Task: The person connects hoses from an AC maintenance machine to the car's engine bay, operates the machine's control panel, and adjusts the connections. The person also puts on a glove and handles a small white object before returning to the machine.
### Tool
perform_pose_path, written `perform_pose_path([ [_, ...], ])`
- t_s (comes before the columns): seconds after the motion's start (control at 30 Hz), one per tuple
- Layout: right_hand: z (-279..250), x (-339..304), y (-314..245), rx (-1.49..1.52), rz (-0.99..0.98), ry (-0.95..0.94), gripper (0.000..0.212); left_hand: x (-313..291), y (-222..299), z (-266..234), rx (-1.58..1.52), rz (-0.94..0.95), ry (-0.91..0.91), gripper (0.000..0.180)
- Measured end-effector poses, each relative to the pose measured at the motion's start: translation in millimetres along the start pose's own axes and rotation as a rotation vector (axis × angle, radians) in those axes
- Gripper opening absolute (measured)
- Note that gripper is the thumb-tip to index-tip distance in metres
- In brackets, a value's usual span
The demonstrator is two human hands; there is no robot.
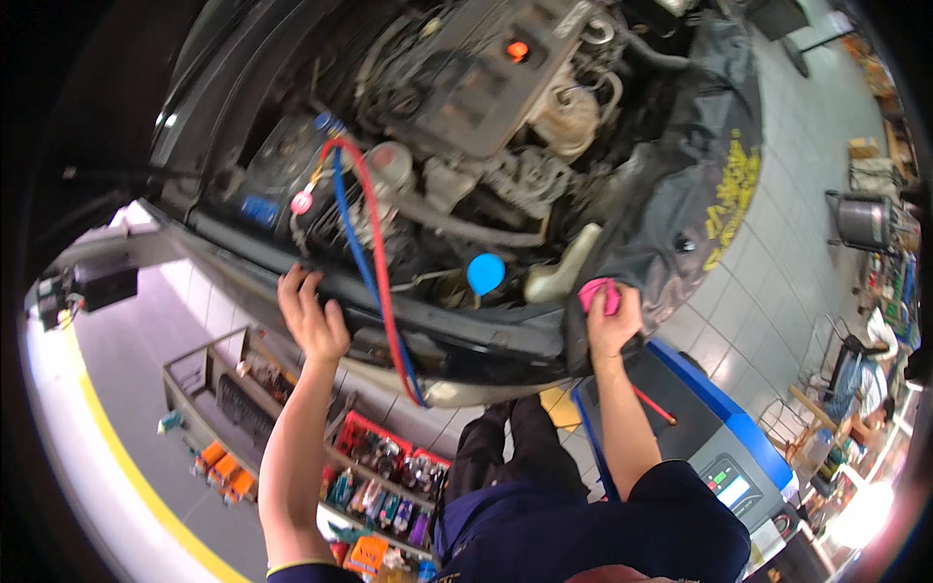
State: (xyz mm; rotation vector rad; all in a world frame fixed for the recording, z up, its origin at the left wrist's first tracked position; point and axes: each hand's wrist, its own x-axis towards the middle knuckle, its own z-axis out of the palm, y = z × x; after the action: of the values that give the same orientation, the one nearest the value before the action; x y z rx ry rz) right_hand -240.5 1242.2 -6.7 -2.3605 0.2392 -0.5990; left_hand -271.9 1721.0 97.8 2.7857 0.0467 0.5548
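My left hand [313,319] rests with its fingers apart on the front edge of the car's engine bay, holding nothing. A pink cloth [595,291] is bunched in my right hand [614,321], at the right front corner of the bay beside a dark fender cover [671,209]. Between my hands, a red hose [375,233] and a blue hose [354,233] loop out of the bay and hang over its front edge. A blue round cap [486,273] and a pale plastic filler neck [564,267] lie just behind the front edge. The engine cover [466,78] is farther back.
A blue and grey machine [700,418] with a small screen stands at my right. At my lower left is a tool cart [389,481] with red trays and several bottles. A black wheeled stool or case [861,220] stands on the tiled floor at far right.
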Motion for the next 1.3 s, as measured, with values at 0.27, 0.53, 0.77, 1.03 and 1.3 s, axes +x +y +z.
perform_pose_path([
  [0.27,-1,2,-4,0.031,0.018,0.004,0.011,1,0,1,0.018,0.039,0.001,0.048],
  [0.53,-1,1,-3,0.011,0.023,-0.002,0.012,-2,-4,1,0.048,0.043,-0.037,0.051],
  [0.77,0,2,-4,0.010,0.027,0.013,0.012,-2,-5,2,0.047,0.028,-0.027,0.051],
  [1.03,6,-1,9,-0.007,-0.023,-0.003,0.015,-7,-16,9,0.017,0.057,0.013,0.050],
  [1.3,15,-7,24,-0.151,-0.130,0.066,0.018,-6,-21,11,0.050,0.163,0.048,0.045],
])
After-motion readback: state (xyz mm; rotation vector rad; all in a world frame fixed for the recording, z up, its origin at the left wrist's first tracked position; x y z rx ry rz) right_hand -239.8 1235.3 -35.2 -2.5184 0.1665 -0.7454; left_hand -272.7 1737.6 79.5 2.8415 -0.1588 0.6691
